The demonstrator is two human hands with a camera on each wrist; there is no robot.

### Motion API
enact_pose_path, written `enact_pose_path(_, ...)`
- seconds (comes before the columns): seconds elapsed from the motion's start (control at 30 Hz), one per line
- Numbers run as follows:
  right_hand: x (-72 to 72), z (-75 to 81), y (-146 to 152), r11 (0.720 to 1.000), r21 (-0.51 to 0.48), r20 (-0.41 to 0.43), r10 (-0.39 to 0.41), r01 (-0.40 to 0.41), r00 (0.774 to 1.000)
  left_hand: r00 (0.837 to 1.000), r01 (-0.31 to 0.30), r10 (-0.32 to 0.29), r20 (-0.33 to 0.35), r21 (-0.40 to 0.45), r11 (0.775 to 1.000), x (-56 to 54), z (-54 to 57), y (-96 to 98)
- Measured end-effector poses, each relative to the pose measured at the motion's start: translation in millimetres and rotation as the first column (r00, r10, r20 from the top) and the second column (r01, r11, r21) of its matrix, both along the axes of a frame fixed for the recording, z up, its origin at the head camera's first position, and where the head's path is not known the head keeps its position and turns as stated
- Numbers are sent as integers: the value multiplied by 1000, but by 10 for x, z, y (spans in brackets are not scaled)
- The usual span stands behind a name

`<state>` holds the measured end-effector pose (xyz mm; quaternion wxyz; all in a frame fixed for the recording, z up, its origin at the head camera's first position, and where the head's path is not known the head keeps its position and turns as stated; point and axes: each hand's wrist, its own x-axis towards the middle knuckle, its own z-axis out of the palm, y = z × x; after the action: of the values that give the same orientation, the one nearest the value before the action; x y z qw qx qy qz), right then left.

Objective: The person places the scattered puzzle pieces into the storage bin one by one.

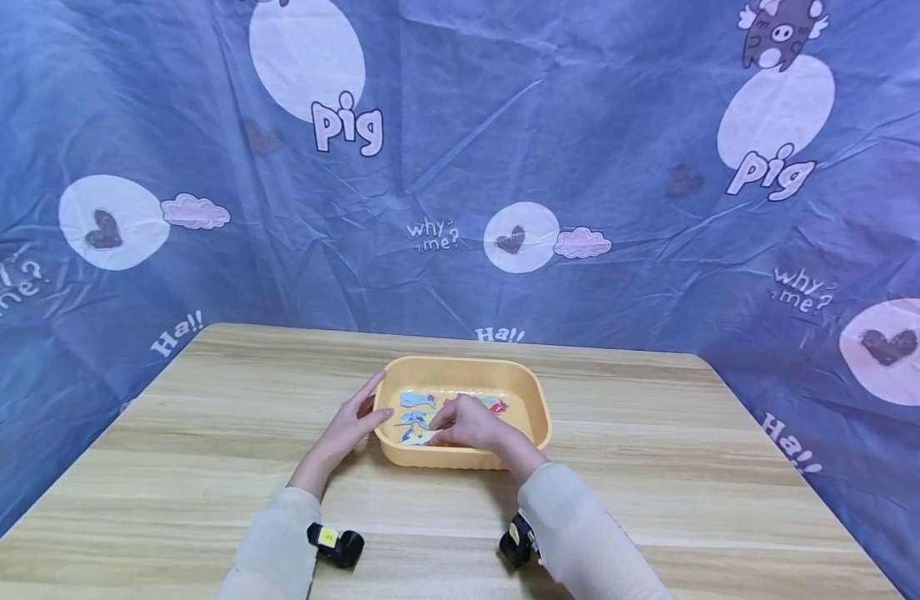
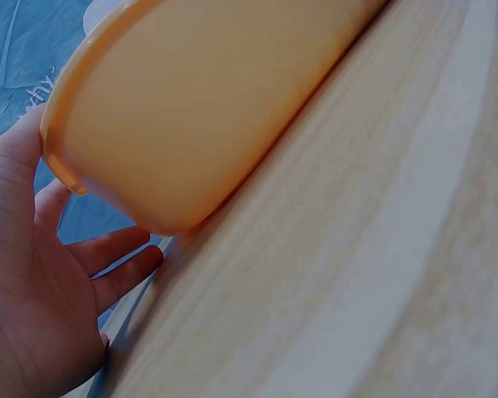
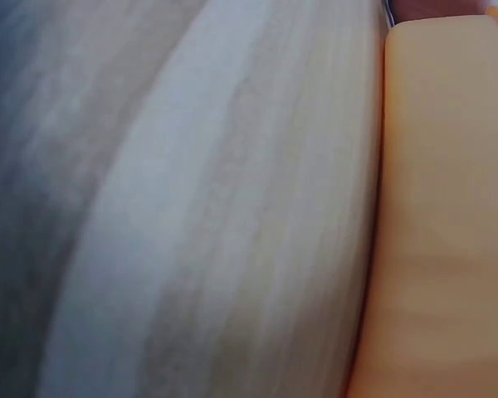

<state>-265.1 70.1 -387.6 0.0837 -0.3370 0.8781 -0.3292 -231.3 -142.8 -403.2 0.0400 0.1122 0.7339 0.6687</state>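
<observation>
A yellow-orange plastic tray (image 1: 460, 457) with rounded corners sits on the table. My left hand (image 1: 352, 423) holds its left end, thumb over the rim and the other fingers spread along the outer wall. The left wrist view shows the same hand (image 2: 46, 274) against the tray wall (image 2: 191, 108). Inside the tray lie several flat, colourful cutouts, among them a light blue one (image 1: 417, 400) and a red one (image 1: 497, 407). My right hand (image 1: 467, 423) reaches in, its bent fingertips at a pale cutout (image 1: 415, 437) near the front; whether they pinch it is unclear.
The tray stands on a light wood-grain table (image 1: 640, 467). Behind it and at both sides hangs a blue printed cloth (image 1: 460, 175). A small black camera is strapped to each wrist.
</observation>
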Motion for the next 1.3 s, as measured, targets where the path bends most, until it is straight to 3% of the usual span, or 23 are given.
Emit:
enact_pose_path(0.9,-18,-23,-11,998,19,23,52,-52,998,1000,-1,2,-15,15,1000,10,-13,-10)
enact_pose_path(1.17,-2,-18,15,996,-92,70,-4,10,998,1000,1,-1,-3,12,1000,18,-6,0)
enact_pose_path(1.3,84,94,9,983,-170,96,-50,65,994,1000,-6,6,2,1,1000,22,6,7)
